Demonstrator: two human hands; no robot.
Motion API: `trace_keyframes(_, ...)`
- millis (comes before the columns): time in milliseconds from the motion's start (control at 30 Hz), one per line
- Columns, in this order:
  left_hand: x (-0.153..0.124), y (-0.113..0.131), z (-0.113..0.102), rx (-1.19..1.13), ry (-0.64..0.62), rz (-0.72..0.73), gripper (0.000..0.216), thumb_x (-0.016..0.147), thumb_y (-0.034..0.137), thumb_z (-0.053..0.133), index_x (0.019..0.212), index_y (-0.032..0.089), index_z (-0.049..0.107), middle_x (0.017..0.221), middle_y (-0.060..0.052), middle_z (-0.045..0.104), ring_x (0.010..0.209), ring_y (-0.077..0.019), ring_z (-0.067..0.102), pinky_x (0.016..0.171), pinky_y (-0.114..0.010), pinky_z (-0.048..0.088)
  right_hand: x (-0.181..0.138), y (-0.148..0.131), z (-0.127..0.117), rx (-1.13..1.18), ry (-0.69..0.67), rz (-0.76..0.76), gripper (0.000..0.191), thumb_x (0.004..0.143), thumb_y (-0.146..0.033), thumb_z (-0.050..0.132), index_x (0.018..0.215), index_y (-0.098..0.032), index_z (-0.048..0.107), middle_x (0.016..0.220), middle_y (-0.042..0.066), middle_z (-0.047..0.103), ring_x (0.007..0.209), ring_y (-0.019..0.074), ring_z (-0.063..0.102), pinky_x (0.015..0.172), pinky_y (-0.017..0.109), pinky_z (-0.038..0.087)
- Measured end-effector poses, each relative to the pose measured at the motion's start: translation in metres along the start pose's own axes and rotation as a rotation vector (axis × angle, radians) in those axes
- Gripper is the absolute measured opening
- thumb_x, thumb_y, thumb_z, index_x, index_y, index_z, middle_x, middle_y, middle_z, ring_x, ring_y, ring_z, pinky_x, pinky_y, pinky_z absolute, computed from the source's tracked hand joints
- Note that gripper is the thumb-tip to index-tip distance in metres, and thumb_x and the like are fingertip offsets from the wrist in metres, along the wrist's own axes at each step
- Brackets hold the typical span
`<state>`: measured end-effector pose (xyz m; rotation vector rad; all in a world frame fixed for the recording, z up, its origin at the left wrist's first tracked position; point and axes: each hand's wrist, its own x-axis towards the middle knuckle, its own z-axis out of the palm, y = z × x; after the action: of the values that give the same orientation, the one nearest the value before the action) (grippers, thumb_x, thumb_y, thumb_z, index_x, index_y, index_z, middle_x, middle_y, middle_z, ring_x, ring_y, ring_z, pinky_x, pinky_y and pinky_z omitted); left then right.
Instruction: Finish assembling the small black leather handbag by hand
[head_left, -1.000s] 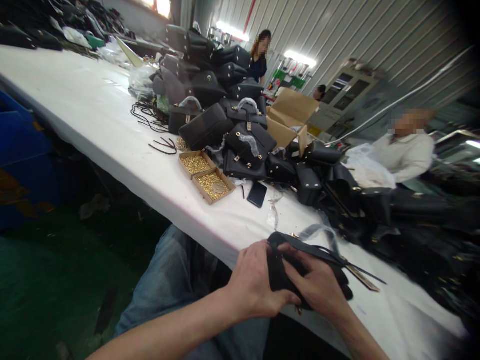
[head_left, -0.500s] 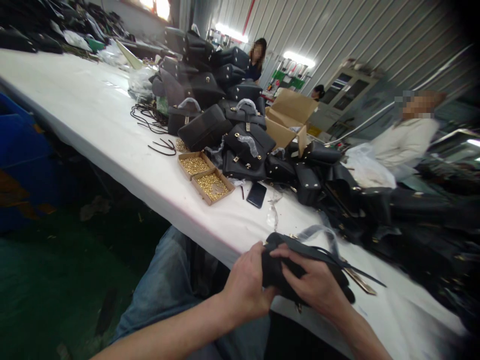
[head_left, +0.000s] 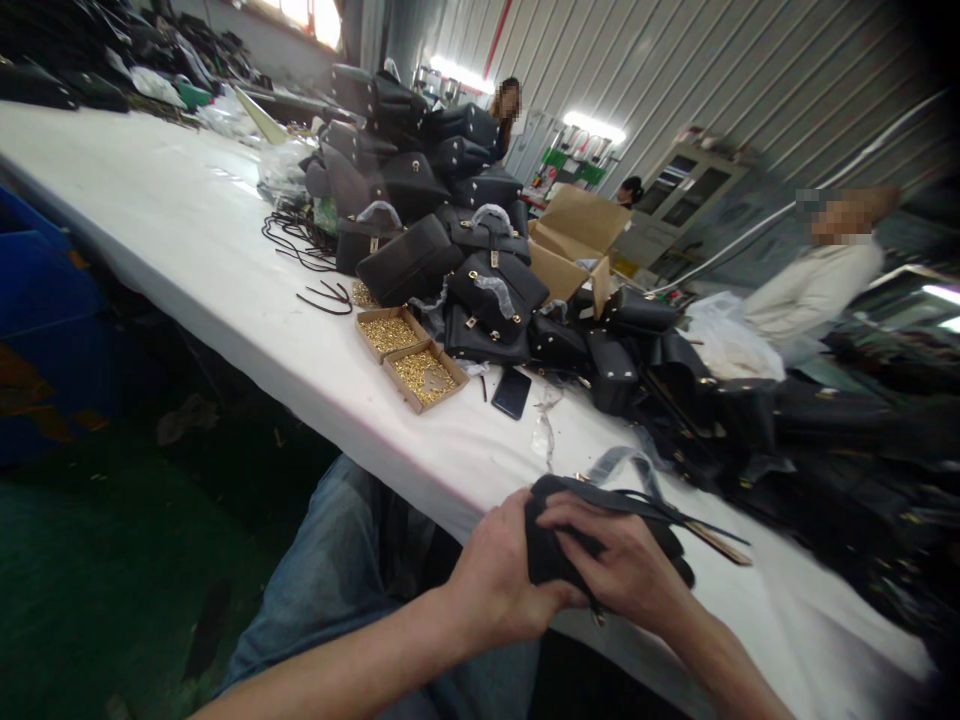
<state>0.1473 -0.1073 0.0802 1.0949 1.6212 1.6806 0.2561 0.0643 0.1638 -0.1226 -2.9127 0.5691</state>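
Note:
Both of my hands grip a small black leather bag piece [head_left: 551,545] at the near edge of the white table [head_left: 187,240]. My left hand [head_left: 499,580] holds its left end from below. My right hand [head_left: 626,570] lies over its top, fingers curled around it. Thin black straps and a gold-tipped strip [head_left: 720,545] stick out to the right of the piece. Under the table edge I see my jeans-clad leg [head_left: 337,590].
Two open cardboard trays of small gold fittings [head_left: 409,355] sit mid-table beside a dark phone [head_left: 513,392]. Behind them is a heap of black handbags [head_left: 457,250] and an open carton [head_left: 581,240]. A person in white [head_left: 814,290] is at the right; others stand far back.
My hands with the black piece have shifted slightly left and up along the table edge, my left thumb wrapping further round it. The person in white has moved a little to the right.

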Motion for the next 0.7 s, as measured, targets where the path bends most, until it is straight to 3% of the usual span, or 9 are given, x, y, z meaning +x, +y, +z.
trace_keyframes(233, 0.005, 0.015, -0.010, -0.097, -0.022, -0.117, 0.084, 0.072, 0.033, 0.094, 0.143, 0.022, 0.050, 0.121, -0.009, 0.073, 0.112, -0.0314, 0.071, 0.096, -0.044, 0.058, -0.003, 0.004, 0.007, 0.054, 0.024, 0.189, 0.034, 0.102, -0.030, 0.062, 0.133, -0.035, 0.075, 0.132, -0.002, 0.076, 0.124, 0.0259, 0.073, 0.115, 0.043, 0.057)
trace_keyframes(333, 0.006, 0.020, -0.011, -0.103, -0.015, -0.121, 0.073, 0.076, 0.028, 0.088, 0.140, 0.020, 0.053, 0.120, -0.010, 0.073, 0.108, -0.0295, 0.072, 0.097, -0.045, 0.059, -0.001, 0.003, 0.009, 0.067, 0.028, 0.253, 0.037, 0.101, -0.032, 0.064, 0.137, -0.034, 0.073, 0.133, 0.000, 0.075, 0.126, 0.0285, 0.071, 0.117, 0.048, 0.054)
trace_keyframes(467, 0.008, 0.033, -0.013, -0.089, -0.028, -0.180, 0.058, 0.085, 0.034, 0.083, 0.135, 0.021, 0.057, 0.122, -0.010, 0.073, 0.112, -0.0296, 0.070, 0.102, -0.046, 0.058, -0.002, 0.001, 0.010, 0.082, 0.063, 0.253, 0.035, 0.100, -0.029, 0.064, 0.134, -0.032, 0.074, 0.131, 0.002, 0.076, 0.125, 0.0289, 0.071, 0.115, 0.049, 0.054)
trace_keyframes(567, 0.007, 0.045, -0.016, 0.051, 0.040, -0.191, 0.055, 0.090, 0.037, 0.077, 0.139, 0.022, 0.056, 0.124, -0.011, 0.070, 0.117, -0.0322, 0.067, 0.105, -0.050, 0.056, -0.003, -0.001, 0.008, 0.110, 0.066, 0.242, 0.032, 0.101, -0.028, 0.065, 0.132, -0.031, 0.074, 0.130, 0.001, 0.076, 0.124, 0.0274, 0.071, 0.113, 0.045, 0.054)
trace_keyframes(633, 0.005, 0.052, -0.016, 0.211, 0.096, -0.117, 0.052, 0.091, 0.038, 0.076, 0.137, 0.024, 0.057, 0.129, -0.012, 0.066, 0.121, -0.0343, 0.063, 0.107, -0.053, 0.054, -0.004, -0.003, 0.007, 0.145, 0.055, 0.240, 0.031, 0.102, -0.028, 0.065, 0.133, -0.030, 0.073, 0.131, 0.002, 0.075, 0.123, 0.0266, 0.071, 0.111, 0.043, 0.055)
trace_keyframes(700, 0.001, 0.056, -0.015, 0.349, 0.075, -0.037, 0.052, 0.090, 0.042, 0.078, 0.136, 0.027, 0.059, 0.131, -0.012, 0.061, 0.119, -0.0351, 0.061, 0.104, -0.054, 0.054, -0.004, -0.005, 0.005, 0.177, 0.066, 0.244, 0.031, 0.102, -0.026, 0.066, 0.132, -0.027, 0.073, 0.130, 0.004, 0.075, 0.121, 0.0263, 0.072, 0.109, 0.041, 0.056)
